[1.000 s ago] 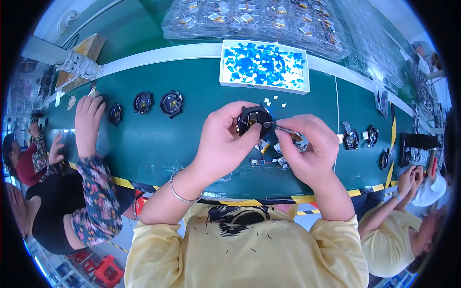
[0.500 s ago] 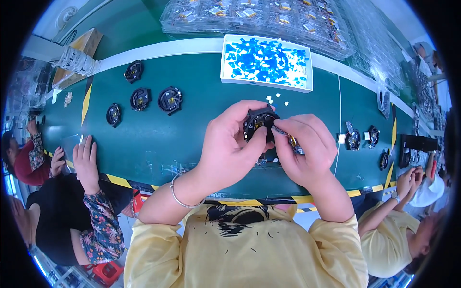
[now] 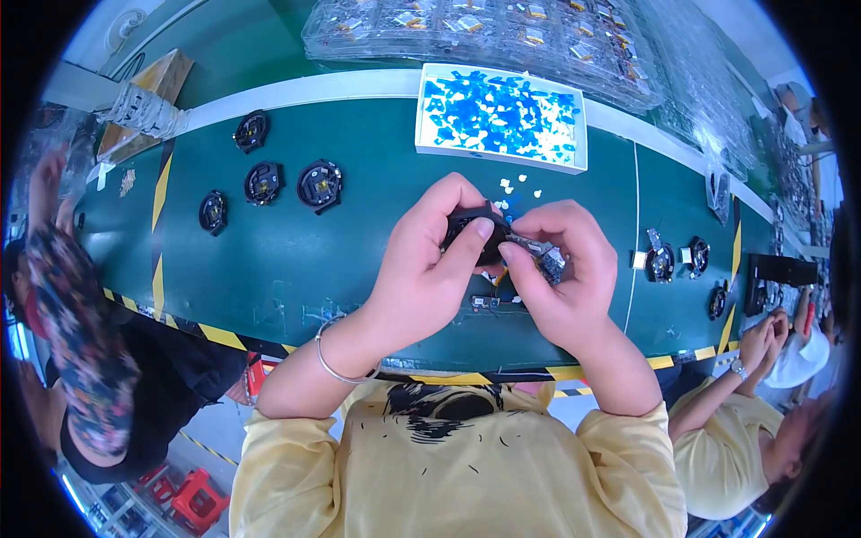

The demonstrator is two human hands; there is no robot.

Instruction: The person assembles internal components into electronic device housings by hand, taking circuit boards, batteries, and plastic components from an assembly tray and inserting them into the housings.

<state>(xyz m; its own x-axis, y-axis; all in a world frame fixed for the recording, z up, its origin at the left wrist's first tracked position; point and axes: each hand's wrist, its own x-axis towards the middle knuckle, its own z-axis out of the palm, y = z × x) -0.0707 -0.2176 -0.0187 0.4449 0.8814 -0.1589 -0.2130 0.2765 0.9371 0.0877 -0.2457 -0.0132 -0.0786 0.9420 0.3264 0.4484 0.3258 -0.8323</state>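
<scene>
My left hand (image 3: 408,278) is closed round a black round watch case (image 3: 459,222), its thumb lying across the open inside. At the case's right side, my right hand (image 3: 578,282) pinches a small silver-grey circuit board (image 3: 550,261) between thumb and fingers. Board and case are close together; whether they are joined by a cable is hidden by my fingers. Just below the hands, a small electronic part (image 3: 496,302) lies on the green table mat (image 3: 377,206). Small white pieces (image 3: 505,183) are scattered beyond the case.
A white box (image 3: 502,162) of blue and white bits stands at the back. Several black watch cases (image 3: 319,186) lie to the left, and others (image 3: 661,262) to the right. Clear trays of parts (image 3: 475,40) are stacked behind. Co-workers sit on both sides.
My right hand has turned the circuit board outward, so more of it shows. My left thumb has moved up over the case. The co-worker on the left has lifted an arm away from the table.
</scene>
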